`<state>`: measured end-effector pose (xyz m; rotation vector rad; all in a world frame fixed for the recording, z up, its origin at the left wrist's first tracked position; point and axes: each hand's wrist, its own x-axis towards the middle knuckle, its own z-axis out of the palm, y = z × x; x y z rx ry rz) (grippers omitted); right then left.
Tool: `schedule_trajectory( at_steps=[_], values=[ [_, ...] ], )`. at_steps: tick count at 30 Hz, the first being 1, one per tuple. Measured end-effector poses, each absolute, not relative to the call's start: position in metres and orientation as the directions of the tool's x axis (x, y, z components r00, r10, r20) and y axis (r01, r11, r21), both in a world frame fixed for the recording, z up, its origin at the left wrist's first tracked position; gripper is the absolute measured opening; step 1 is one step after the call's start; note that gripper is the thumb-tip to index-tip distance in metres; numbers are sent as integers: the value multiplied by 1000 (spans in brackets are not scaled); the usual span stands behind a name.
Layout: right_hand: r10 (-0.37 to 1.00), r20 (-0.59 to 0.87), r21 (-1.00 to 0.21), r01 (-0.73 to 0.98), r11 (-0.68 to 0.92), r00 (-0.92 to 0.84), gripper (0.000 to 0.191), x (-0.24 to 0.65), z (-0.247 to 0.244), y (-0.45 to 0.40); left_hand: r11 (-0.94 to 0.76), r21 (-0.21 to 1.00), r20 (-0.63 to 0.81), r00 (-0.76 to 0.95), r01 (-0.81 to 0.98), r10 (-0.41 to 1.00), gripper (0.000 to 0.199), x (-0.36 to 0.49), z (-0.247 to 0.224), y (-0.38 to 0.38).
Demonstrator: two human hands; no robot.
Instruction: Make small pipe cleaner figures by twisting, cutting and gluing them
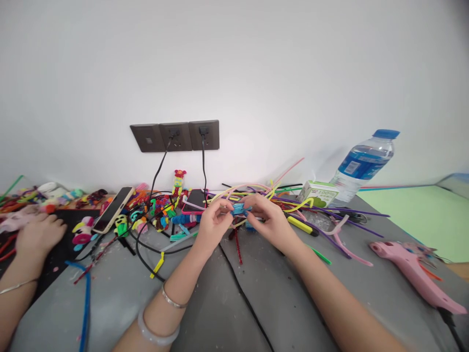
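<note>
Between my two hands is a small light-blue bundle [240,209], which looks like bent pipe cleaner. My left hand [215,220] pinches its left end with thumb and fingers. On the other end, the fingertips of my right hand [269,220] are closed. Both hands are raised a little over the grey table [216,303], in front of a heap of colourful pipe cleaners [256,188]. Part of the blue piece is covered by my fingers.
A pink glue gun [417,274] lies at the right. Behind it stand a water bottle [366,164] and a juice carton [318,193]. A phone [114,209], small figures [120,225] and cables [242,293] lie about. Another person's hand [40,234] rests at the left.
</note>
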<state>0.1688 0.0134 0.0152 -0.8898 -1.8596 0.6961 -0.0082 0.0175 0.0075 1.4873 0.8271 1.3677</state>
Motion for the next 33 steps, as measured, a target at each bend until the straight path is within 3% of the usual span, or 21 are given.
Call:
schedule_trajectory(
  at_steps=[11, 33],
  values=[
    [788, 526, -720, 326, 613, -320, 14, 172, 21, 12, -442, 896, 442, 159, -38, 883, 10, -7, 10, 13],
    [795, 541, -702, 374, 606, -274, 17, 168, 18, 13, -374, 927, 374, 116, -28, 920, 8, -4, 3, 13]
  ],
)
